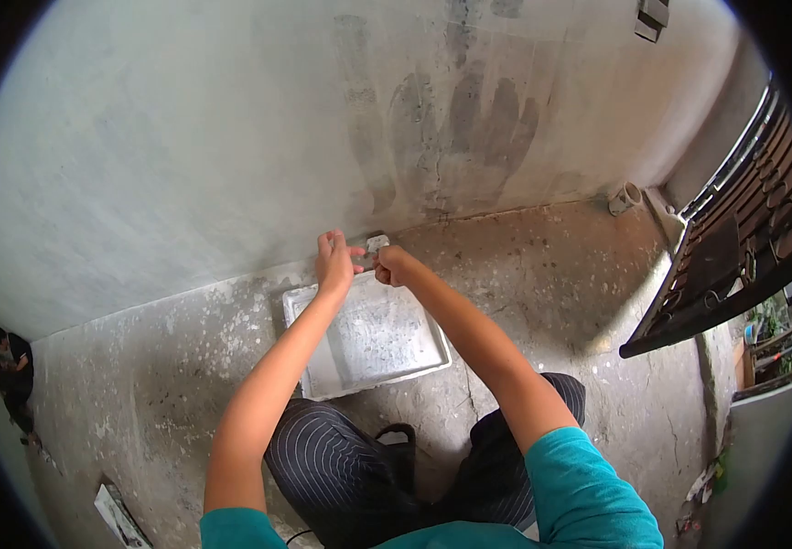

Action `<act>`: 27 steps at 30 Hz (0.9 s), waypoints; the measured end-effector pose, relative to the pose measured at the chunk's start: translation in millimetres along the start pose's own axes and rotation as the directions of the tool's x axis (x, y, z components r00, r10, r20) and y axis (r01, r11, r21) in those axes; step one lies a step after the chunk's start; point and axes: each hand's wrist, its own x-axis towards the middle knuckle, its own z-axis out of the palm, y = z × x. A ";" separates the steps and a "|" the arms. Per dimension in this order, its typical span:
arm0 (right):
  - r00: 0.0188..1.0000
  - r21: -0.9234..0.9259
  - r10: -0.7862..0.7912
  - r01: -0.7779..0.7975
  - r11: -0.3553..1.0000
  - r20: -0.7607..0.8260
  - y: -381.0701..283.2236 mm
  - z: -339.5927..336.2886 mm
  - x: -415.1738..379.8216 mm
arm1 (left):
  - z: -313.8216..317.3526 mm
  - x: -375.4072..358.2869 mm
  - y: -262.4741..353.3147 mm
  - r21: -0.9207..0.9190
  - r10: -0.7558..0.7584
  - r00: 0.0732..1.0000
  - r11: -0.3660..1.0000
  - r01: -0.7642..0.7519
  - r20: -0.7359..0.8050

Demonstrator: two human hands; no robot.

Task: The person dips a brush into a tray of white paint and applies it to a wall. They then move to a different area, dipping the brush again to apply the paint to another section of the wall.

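Observation:
My right hand [391,265] is closed in a fist around a small tool with a pale, flat end [377,243]; its handle is hidden, and I cannot make out its exact kind. Just left of it, my left hand [334,263] is raised with its fingers apart and nothing visible in them. Both hands are over the far edge of a shallow white tray [368,334], which lies on the floor before my knees. Its inside is smeared grey and white. Beyond the hands rises the grey wall [231,165], with darker streaks [451,128] on it.
A small container [625,199] lies by the wall's foot at right. A dark slatted gate [734,238] stands at the right. Two people [13,371] in dark clothes are at the far left. A white-faced flat piece [119,517] lies on the stained concrete floor [176,393].

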 end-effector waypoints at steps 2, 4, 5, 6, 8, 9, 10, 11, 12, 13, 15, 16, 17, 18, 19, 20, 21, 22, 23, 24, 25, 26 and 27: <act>0.993 0.033 0.068 -0.071 0.997 0.097 -10.8 0.5 9.9 | -3.2 -0.2 -0.3 -0.003 -0.023 1.000 1.000 0.023 0.000; 0.969 -0.121 -0.227 0.238 0.964 0.095 -24.1 4.2 13.2 | -5.8 2.4 -2.9 -0.011 -0.026 1.000 1.000 0.026 0.004; 0.952 -0.032 -0.284 0.289 0.957 0.112 -39.0 15.0 -4.6 | -6.5 3.8 -3.5 -0.012 -0.030 1.000 0.999 0.030 0.006; 0.932 0.056 -0.340 0.336 0.940 0.123 -59.0 30.6 -40.1 | -6.9 5.2 -4.2 0.001 -0.012 1.000 1.000 0.012 0.004; 0.941 0.061 -0.269 0.262 0.963 0.206 -96.1 54.5 -109.3 | -5.4 4.2 -2.8 0.007 -0.004 1.000 1.000 0.004 0.001; 0.919 0.066 -0.313 0.307 0.950 0.238 -106.3 62.5 -143.7 | -4.6 0.5 3.2 0.005 -0.014 1.000 1.000 0.014 0.007; 0.894 0.073 -0.356 0.349 0.934 0.271 -114.5 67.1 -173.7 | -3.8 -1.1 5.9 0.004 -0.024 1.000 1.000 0.023 0.011; 0.859 0.045 -0.401 0.409 0.911 0.319 -119.1 69.9 -196.2 | -3.1 0.0 5.4 0.001 -0.029 1.000 1.000 0.029 0.009; 0.818 0.022 -0.443 0.468 0.883 0.368 -122.0 72.1 -215.0 | -2.8 1.5 4.7 -0.007 -0.035 0.999 0.999 0.035 0.013; 0.820 0.019 -0.438 0.464 0.885 0.369 -124.0 74.9 -233.8 | -2.7 2.3 3.6 -0.015 -0.042 0.999 0.999 0.042 0.017; 0.717 -0.161 -0.573 0.669 0.726 0.396 -124.7 79.8 -261.2 | -3.3 1.5 2.8 -0.023 -0.037 0.999 0.999 0.038 0.014; 0.718 -0.161 -0.571 0.667 0.727 0.398 -124.1 82.0 -265.6 | -3.8 0.9 3.0 -0.027 -0.026 1.000 0.999 0.026 0.014; 0.670 -0.171 -0.630 0.726 0.666 0.393 -124.0 84.1 -268.7 | -4.2 1.3 2.7 -0.026 -0.026 1.000 0.999 0.026 0.012; 0.616 -0.180 -0.685 0.780 0.599 0.390 -124.1 85.8 -269.6 | -4.7 1.8 2.7 -0.024 -0.030 0.999 0.999 0.030 0.014; 0.615 -0.178 -0.685 0.780 0.600 0.391 -123.0 88.0 -262.6 | -5.1 1.9 2.5 -0.021 -0.035 0.999 0.999 0.035 0.017; 0.530 -0.168 -0.773 0.847 0.505 0.350 -120.4 90.8 -246.6 | -5.9 2.8 0.9 -0.019 -0.036 0.999 0.999 0.036 0.017; 0.433 -0.163 -0.848 0.901 0.401 0.306 -117.6 92.2 -227.6 | -6.7 4.2 -1.1 -0.007 -0.031 0.999 0.999 0.031 0.013; 0.368 -0.176 -0.900 0.926 0.333 0.232 -115.3 91.0 -198.9 | -6.8 4.7 -1.6 0.005 -0.025 1.000 1.000 0.025 0.010; 0.295 -0.193 -0.942 0.945 0.263 0.159 -110.2 85.1 -165.7 | -6.5 3.5 -0.4 0.007 -0.023 1.000 1.000 0.023 0.010; 0.470 -0.245 -0.881 0.862 0.443 0.059 -98.8 75.6 -141.8 | -6.7 1.9 1.2 0.015 -0.015 1.000 1.000 0.015 0.002; 0.622 -0.276 -0.781 0.743 0.609 -0.049 -83.3 64.0 -111.4 | -7.5 0.2 2.0 0.023 -0.009 1.000 1.000 0.009 -0.006; 0.411 -0.484 -0.906 0.776 0.404 -0.097 -59.5 42.9 -42.7 | -7.8 -0.5 0.2 0.027 -0.007 1.000 1.000 0.007 -0.006; 0.357 -0.677 -0.926 0.653 0.339 -0.120 -29.6 27.5 -36.3 | -7.4 0.3 -3.0 0.004 0.003 1.000 1.000 -0.003 -0.018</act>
